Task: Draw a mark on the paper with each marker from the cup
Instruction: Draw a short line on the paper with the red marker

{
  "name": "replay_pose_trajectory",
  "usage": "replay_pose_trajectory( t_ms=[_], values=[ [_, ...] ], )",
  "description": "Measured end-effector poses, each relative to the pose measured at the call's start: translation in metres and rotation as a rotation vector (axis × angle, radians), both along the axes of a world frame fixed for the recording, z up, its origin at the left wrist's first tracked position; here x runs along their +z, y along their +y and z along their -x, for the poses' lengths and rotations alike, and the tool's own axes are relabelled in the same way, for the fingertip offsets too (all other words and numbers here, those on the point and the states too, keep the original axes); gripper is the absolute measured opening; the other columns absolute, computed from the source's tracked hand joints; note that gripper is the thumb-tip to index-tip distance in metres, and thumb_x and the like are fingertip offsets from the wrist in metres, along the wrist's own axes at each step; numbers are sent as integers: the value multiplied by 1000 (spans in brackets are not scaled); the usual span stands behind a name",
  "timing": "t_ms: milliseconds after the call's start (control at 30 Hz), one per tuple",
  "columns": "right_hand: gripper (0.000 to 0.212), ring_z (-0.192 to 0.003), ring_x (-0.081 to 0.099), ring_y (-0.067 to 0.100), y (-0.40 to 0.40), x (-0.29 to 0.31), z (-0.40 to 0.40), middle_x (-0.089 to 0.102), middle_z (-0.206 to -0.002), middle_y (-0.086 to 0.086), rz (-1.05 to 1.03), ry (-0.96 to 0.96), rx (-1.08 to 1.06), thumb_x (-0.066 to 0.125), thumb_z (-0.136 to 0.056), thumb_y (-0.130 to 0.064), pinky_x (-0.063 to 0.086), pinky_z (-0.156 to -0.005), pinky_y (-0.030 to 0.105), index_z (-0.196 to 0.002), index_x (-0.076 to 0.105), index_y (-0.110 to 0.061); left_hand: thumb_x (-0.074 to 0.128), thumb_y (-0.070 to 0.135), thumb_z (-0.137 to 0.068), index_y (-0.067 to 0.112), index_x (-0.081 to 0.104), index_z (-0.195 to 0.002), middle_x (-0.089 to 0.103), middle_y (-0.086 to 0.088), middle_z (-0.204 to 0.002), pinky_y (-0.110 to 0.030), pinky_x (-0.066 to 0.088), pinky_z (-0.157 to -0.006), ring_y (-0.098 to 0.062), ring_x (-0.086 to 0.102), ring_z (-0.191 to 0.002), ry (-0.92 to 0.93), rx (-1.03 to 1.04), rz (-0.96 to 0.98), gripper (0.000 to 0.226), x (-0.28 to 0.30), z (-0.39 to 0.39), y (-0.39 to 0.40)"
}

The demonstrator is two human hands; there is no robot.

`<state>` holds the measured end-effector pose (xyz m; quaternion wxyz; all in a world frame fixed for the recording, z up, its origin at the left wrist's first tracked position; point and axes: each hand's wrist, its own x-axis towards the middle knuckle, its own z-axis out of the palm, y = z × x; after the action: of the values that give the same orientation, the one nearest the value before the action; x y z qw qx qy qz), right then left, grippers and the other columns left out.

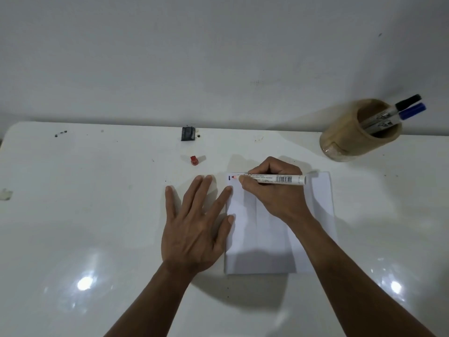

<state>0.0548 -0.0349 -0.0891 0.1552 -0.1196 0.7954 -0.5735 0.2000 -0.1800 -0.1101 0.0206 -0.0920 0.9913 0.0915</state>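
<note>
A folded white paper point(267, 239) lies on the white table point(97, 215). My right hand point(274, 193) grips an uncapped white marker with a red tip point(279, 178), its tip touching the paper's top left corner next to a short dark blue mark point(229, 177). My left hand point(196, 224) lies flat, fingers spread, with the thumb and forefinger pressing the paper's left edge. The red cap point(194, 160) stands on the table beyond my left hand. A wooden cup point(359, 132) at the back right holds a black-capped marker point(408, 101) and a blue-capped marker point(413, 110).
A small black block point(188, 134) sits at the table's far edge against the white wall. Dark specks point(60, 133) dot the back left of the table, and a pale scrap point(6, 193) lies at its left edge.
</note>
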Motion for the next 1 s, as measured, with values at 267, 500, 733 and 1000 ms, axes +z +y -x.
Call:
replay_pose_trajectory(
  t_ms=[267,500,733,1000],
  values=[
    [19,-61,67,8,-2,-2,0,75,-71,-4,-49,32,-8,89,-74,-16,52,-55,19,-70,71,-11,37,55,-98,37,39,-150,34,-10,-161,-69,12,-118,-26,22,-153,29,-2,11,55,1,1,1],
    [20,-60,68,8,-3,-3,1,75,-71,-6,-72,49,6,89,-74,-17,52,-55,20,-69,70,-16,39,55,-97,37,40,-149,35,-9,-161,-68,12,-119,-26,24,-153,60,5,-8,55,2,1,1],
    [19,-58,67,10,-2,-4,4,74,-68,-7,-97,56,28,89,-73,-16,51,-52,22,-69,71,-12,41,55,-97,37,42,-148,36,-9,-160,-68,14,-118,-26,25,-152,69,10,-25,55,2,2,1],
    [19,-57,66,10,-2,-3,4,72,-64,-7,-119,56,28,89,-71,-14,51,-51,22,-68,71,-11,41,57,-96,38,41,-148,35,-8,-161,-68,13,-118,-25,23,-153,60,8,-25,55,0,2,1]
  ],
)
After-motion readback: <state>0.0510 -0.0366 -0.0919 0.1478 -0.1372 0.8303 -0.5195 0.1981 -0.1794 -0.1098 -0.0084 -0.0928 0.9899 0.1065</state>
